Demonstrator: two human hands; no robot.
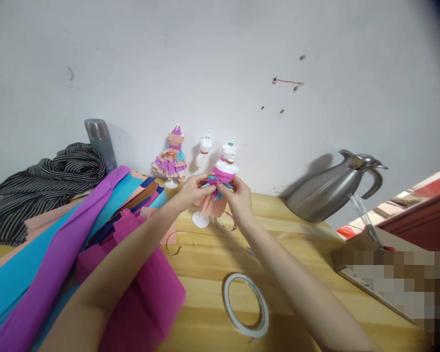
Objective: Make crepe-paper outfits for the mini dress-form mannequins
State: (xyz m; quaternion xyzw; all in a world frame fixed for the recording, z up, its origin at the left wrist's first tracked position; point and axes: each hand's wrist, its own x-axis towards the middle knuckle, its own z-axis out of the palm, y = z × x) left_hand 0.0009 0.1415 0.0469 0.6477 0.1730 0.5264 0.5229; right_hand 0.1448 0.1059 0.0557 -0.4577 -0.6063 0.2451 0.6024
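Observation:
A small white dress form stands tilted between my hands, wrapped in a magenta band with a peach crepe paper skirt hanging below. My left hand pinches a blue and purple crepe paper piece at the waist from the left side. From the right side, my right hand pinches the same piece, thumb in front. The fingers behind it are partly hidden. Below the skirt shows a round white base. Behind stand a bare white dress form and one in a ruffled paper dress.
Crepe paper sheets in several colours cover the table's left. A tape roll lies in front, with a ring-shaped item near the base. A metal jug and a box stand right; a flask and striped cloth left.

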